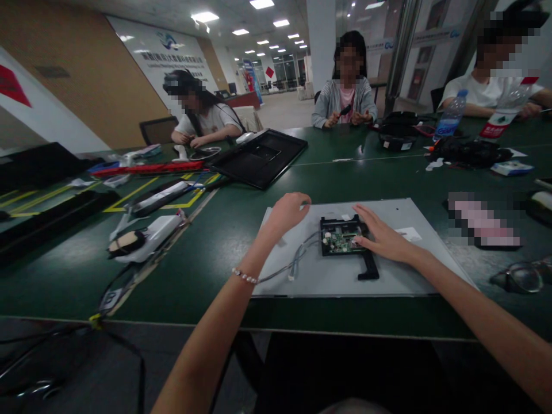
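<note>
A grey metal panel [401,270] lies flat on the green table in front of me. On it sits a black bracket holding a small green circuit board [340,238], with grey cables [297,259] trailing off to its left. My left hand [288,211] rests on the panel's far left corner, fingers curled loosely, nothing visible in them. My right hand [382,236] lies flat with fingers stretched out, touching the right side of the circuit board.
A black monitor frame [261,156] lies beyond the panel. White and black devices [142,236] and a red strip [146,168] lie at left. Glasses [524,278] and bottles [451,115] are at right. Three other people sit across the table.
</note>
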The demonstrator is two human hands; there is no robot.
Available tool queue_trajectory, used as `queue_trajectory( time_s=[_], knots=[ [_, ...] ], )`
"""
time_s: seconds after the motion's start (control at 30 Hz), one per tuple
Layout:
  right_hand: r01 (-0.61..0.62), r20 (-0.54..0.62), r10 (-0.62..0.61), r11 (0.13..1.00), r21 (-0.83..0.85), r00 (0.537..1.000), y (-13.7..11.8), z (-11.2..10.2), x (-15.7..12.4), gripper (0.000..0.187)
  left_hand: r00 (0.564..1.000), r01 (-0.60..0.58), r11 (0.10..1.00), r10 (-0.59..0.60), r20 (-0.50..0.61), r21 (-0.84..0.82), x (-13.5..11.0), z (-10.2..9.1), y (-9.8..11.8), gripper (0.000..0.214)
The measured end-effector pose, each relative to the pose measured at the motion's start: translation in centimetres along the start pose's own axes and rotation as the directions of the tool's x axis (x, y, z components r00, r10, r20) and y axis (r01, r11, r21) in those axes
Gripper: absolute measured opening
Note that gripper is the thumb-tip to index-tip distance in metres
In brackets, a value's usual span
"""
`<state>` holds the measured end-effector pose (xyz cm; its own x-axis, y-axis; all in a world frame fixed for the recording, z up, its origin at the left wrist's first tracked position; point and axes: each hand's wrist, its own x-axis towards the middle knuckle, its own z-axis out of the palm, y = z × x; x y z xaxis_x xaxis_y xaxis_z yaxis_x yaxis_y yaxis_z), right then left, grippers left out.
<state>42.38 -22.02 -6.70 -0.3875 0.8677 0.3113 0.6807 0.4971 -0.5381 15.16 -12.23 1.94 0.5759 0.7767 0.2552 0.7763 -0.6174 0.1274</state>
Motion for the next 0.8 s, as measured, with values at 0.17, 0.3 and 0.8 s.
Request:
queue_trajectory(
  time_s=[0.17,0.3,0.8],
  knots=[
    [0.021,-0.030,-0.022,1.000,-0.019,0.999,0.0,0.0,-0.1,0.069,0.992,0.117,0.993,-0.116,-0.056,0.017,-3.0,-0.4,-6.5,0.026],
    [0.042,-0.057,-0.044,0.998,-0.040,0.997,-0.3,-0.1,-0.1,0.064,0.973,0.226,0.973,-0.223,0.053,-0.046,-5.2,0.5,-9.6,0.035],
    [0.057,-0.110,-0.061,0.998,-0.040,0.992,-0.9,-1.1,-0.6,0.060,0.972,0.205,0.862,-0.235,-0.006,-0.464,-6.5,-0.7,-7.7,0.025]
  ],
)
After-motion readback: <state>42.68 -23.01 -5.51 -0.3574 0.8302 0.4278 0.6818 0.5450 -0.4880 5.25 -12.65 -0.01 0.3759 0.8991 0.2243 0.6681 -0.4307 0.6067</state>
